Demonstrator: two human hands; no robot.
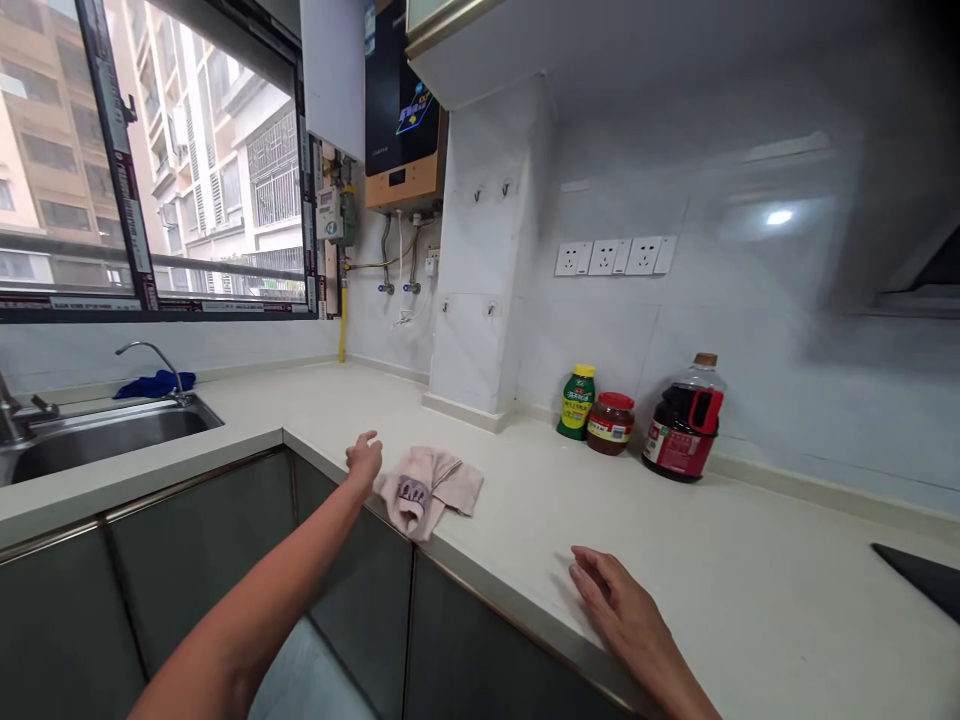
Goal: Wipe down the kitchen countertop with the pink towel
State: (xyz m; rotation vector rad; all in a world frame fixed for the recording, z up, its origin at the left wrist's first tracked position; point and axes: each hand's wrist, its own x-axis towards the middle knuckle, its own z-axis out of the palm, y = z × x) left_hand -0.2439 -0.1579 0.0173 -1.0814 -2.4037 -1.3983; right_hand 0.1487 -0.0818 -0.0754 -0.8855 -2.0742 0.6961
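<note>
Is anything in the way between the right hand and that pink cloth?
Nothing visible stands between the right hand and the pink cloth; countertop lies between them. The green bottle, jar and dark bottle stand farther back, near the wall.

The towel is matt cloth — the countertop smooth, the wall tiles glossy.

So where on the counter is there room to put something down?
The counter is bare between the pink cloth and the right hand, and between the sink and the pillar. It's crowded where the green bottle, jar and big dark bottle stand close together.
</note>
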